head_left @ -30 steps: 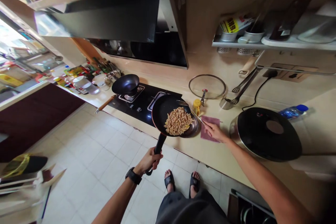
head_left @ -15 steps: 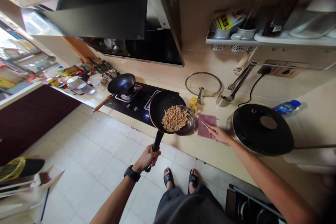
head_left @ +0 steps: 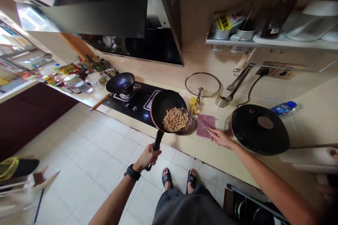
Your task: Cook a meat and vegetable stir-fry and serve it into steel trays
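My left hand (head_left: pixel 150 155) is closed around the black handle of a frying pan (head_left: pixel 165 103), which is tilted to the right. Cooked strips of food, brownish with yellowish bits (head_left: pixel 175 119), lie heaped at its right edge. Below that edge sits a clear bowl (head_left: pixel 190 126), partly covered by the pan. In my right hand (head_left: pixel 220 138) is a long, thin-handled metal cooking utensil (head_left: pixel 202 124). It reaches left to the food; its head cannot be made out. A pink cloth (head_left: pixel 206 125) lies under the utensil on the counter.
A wok (head_left: pixel 120 83) stands on the far burner of the black stove (head_left: pixel 132 104). Behind the bowl are a yellow-lidded jar (head_left: pixel 192 105) and a glass lid (head_left: pixel 202 84). A black-topped cooker (head_left: pixel 260 129) and a bottle (head_left: pixel 283 108) stand right. The range hood (head_left: pixel 105 10) hangs above.
The food has shifted slightly within the pan near its right edge, and the utensil has moved a little. The whole view has shifted slightly. Both hands keep their grips.
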The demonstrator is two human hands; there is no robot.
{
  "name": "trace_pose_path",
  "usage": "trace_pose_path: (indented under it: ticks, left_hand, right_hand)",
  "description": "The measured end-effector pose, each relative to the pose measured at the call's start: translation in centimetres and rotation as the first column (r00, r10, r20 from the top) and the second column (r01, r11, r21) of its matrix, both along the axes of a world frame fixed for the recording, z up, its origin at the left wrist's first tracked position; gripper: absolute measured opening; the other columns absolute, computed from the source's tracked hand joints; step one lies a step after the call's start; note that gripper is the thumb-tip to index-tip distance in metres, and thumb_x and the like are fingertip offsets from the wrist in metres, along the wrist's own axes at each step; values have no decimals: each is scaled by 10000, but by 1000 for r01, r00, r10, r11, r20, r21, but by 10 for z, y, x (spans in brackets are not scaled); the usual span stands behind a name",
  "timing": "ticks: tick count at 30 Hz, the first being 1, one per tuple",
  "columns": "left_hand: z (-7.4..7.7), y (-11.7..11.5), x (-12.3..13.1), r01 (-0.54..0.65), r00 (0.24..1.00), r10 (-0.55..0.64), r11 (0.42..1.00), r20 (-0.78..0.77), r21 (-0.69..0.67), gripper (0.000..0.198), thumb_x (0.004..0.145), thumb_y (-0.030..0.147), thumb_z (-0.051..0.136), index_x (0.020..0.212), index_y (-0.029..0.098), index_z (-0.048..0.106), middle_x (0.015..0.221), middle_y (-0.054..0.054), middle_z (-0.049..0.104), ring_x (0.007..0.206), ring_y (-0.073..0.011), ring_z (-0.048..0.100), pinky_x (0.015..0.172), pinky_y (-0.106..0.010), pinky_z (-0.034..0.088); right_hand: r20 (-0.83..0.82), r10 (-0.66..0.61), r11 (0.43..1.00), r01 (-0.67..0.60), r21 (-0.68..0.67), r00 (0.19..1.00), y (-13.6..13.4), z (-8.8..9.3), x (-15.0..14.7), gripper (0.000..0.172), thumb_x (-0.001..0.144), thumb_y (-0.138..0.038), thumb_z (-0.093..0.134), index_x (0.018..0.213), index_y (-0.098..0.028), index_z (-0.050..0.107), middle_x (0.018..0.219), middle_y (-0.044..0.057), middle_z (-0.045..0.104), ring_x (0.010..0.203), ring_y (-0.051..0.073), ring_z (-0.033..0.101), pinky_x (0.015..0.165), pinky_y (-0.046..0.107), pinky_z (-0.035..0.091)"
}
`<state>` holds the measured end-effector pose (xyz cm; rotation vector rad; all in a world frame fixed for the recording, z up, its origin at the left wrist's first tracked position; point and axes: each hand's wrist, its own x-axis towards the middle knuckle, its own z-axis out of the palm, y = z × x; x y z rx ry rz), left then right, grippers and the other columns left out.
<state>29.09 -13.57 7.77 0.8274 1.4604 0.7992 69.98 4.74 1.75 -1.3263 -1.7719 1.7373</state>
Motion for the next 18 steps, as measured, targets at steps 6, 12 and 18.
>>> trace_pose_path:
  ticks: [6, 12, 18]
  left_hand:
    - [5, 6, 3, 11, 999, -10, 1000, -41, 18, 359, 746, 363, 734, 801, 248, 398, 392, 106, 479, 286, -72, 378, 319, -178, 293]
    - [10, 13, 4, 14, 998, -12, 1000, -69, 24, 380, 738, 374, 749, 792, 250, 394, 403, 103, 482, 297, -74, 397, 324, -180, 309]
    - [6, 13, 1, 19, 996, -17, 999, -84, 28, 351, 741, 362, 718, 800, 250, 391, 401, 108, 477, 297, -72, 387, 320, -179, 306]
  right_hand:
    - [10, -9, 1000, 10, -9, 1000, -3, -4, 4, 741, 939, -584, 549, 1538, -149, 520, 732, -35, 573, 461, 62, 372, 410, 196, 262]
    - [13, -24, 1000, 24, -3, 1000, -7, 0, 2, 740, 932, -581, 556, 1525, -138, 535, 729, -29, 575, 477, 67, 381, 420, 190, 291]
    - [15, -17, 1000, 17, -26, 1000, -15, 6, 1, 709, 951, -560, 547, 1517, -133, 537, 726, -36, 546, 468, 62, 371, 410, 193, 266]
